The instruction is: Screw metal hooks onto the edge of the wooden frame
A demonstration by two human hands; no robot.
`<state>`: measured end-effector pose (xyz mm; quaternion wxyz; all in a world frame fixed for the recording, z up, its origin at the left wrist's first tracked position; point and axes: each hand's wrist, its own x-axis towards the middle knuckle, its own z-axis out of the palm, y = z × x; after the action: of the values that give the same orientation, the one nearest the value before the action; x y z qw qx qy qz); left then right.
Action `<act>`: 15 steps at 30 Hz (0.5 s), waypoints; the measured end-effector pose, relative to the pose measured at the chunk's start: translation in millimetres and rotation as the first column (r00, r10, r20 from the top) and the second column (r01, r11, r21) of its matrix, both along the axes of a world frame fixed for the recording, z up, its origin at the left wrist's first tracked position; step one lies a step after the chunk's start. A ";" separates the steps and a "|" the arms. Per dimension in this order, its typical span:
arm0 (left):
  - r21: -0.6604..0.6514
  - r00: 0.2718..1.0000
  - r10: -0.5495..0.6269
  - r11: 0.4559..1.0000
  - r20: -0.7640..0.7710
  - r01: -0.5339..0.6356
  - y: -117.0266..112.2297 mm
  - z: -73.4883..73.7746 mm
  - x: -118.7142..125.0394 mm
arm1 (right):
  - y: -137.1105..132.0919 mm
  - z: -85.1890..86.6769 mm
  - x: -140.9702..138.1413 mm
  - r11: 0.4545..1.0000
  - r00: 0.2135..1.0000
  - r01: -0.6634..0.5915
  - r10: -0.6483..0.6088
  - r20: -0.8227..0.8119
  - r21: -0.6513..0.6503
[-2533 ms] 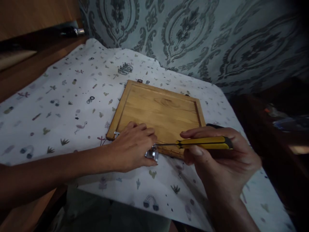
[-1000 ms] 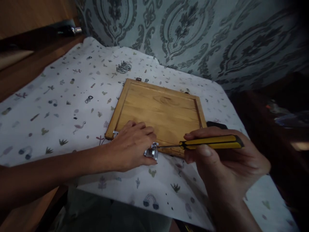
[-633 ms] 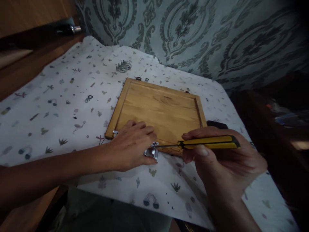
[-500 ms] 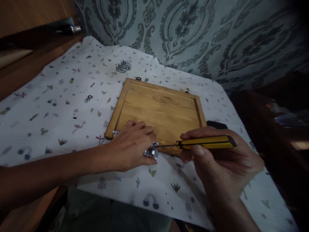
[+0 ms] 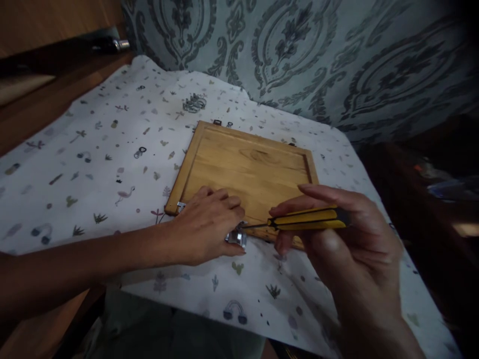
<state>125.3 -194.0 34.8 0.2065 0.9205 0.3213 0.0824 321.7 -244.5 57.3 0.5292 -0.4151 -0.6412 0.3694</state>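
Note:
A framed wooden panel [image 5: 254, 172] lies flat on the patterned tablecloth. My left hand [image 5: 213, 227] is closed over its near edge, with fingers on the wood and the thumb below a shiny metal hinge [image 5: 236, 238]. Part of that hinge is hidden under the fingers. In my right hand [image 5: 352, 244] is a screwdriver with a yellow and black handle [image 5: 310, 219]. Its thin shaft points left, and the tip is at the hinge. Another small silver fitting [image 5: 181, 206] sits on the panel's near left corner.
Several metal pieces lie in a small pile [image 5: 194, 102] on the tablecloth [image 5: 93, 194] behind the panel. Small dark fittings [image 5: 217, 122] show along its far edge. A patterned wall or curtain [image 5: 277, 50] rises behind, and wooden furniture [image 5: 56, 25] stands at the left.
My right hand's fingers have loosened and shifted around the screwdriver handle, the index finger lifting. The screwdriver has moved slightly left. My left hand stays at the hinge.

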 end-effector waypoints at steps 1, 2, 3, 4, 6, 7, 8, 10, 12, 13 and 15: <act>0.003 1.000 0.004 1.000 0.001 -0.004 0.0 0.0 0.2 | 0.3 1.3 0.4 1.000 1.000 -0.024 0.024 0.009 -0.013; 0.006 1.000 0.008 1.000 0.002 -0.008 -0.1 -0.2 0.4 | 0.7 2.5 0.8 1.000 1.000 -0.020 0.020 0.017 -0.021; 0.009 1.000 0.009 1.000 0.004 -0.010 -0.1 -0.4 0.6 | 1.2 3.7 1.2 1.000 1.000 0.008 -0.007 0.028 -0.026; 0.008 1.000 0.011 1.000 0.005 -0.011 -0.2 -0.6 0.6 | 2.0 4.7 1.6 0.999 0.999 0.042 -0.041 0.036 -0.022; -0.004 1.000 0.011 1.000 0.001 -0.011 -0.3 -0.9 0.6 | 4.4 6.5 2.2 0.994 0.993 0.107 -0.107 0.054 0.005; -0.011 1.000 0.009 1.000 0.000 -0.009 -0.4 -0.9 0.5 | 5.9 7.2 2.3 0.992 0.991 0.121 -0.122 0.060 0.025; -0.016 1.000 0.007 1.000 0.000 -0.007 -0.3 -0.7 0.5 | 7.4 7.8 2.2 0.992 0.991 0.116 -0.119 0.058 0.042; -0.021 1.000 0.005 1.000 -0.002 -0.005 -0.3 0.0 0.4 | 9.9 8.3 1.4 0.996 0.996 0.085 -0.087 0.026 0.039; -0.016 1.000 0.003 1.000 -0.002 -0.004 -0.2 0.9 0.5 | 11.2 7.8 0.2 0.998 0.998 0.052 -0.052 -0.021 0.020; -0.016 1.000 0.004 1.000 -0.005 -0.004 -0.1 1.3 0.6 | 11.3 7.2 -0.3 0.999 0.999 0.033 -0.032 -0.039 0.018; -0.016 1.000 0.005 1.000 -0.009 -0.005 0.1 1.7 0.7 | 10.6 5.6 -0.5 1.000 0.999 0.009 -0.008 -0.036 0.023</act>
<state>126.0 -193.9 36.5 0.2122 0.9184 0.3251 0.0762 321.1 -233.9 62.9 0.5469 -0.4048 -0.6341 0.3673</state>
